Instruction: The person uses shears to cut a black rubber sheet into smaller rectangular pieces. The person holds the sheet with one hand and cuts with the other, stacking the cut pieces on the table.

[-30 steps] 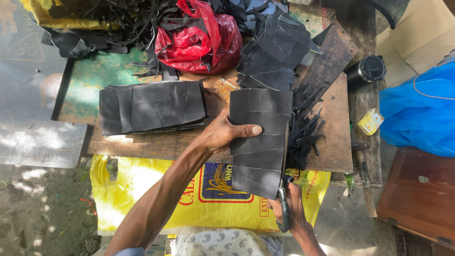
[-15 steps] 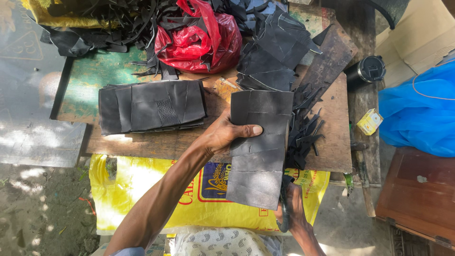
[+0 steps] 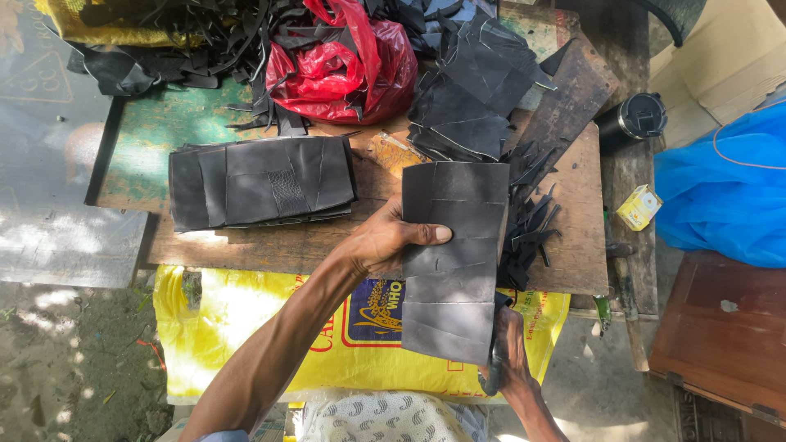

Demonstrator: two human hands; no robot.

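My left hand (image 3: pixel 385 241) grips a long black rubber sheet (image 3: pixel 454 262) by its left edge, thumb lying across its face. The sheet hangs over the front of the wooden board (image 3: pixel 311 245) toward me. My right hand (image 3: pixel 509 348) is below the sheet's lower right corner, closed on a dark tool handle (image 3: pixel 494 360) that is mostly hidden; it may be scissors or a knife. A flat stack of cut black rubber sheets (image 3: pixel 260 180) lies on the board to the left of my left hand.
A red plastic bag (image 3: pixel 348 61) and heaps of black rubber pieces (image 3: pixel 471 90) and strips (image 3: pixel 524 229) crowd the board's back and right. A yellow sack (image 3: pixel 254 327) hangs below the front. A black cup (image 3: pixel 634 119), small yellow box (image 3: pixel 639 206), blue bag (image 3: pixel 725 188) and brown wooden panel (image 3: pixel 720 327) are to the right.
The black sheet has slid toward me, hanging lower over the yellow sack. My right hand has shifted slightly at its bottom corner.
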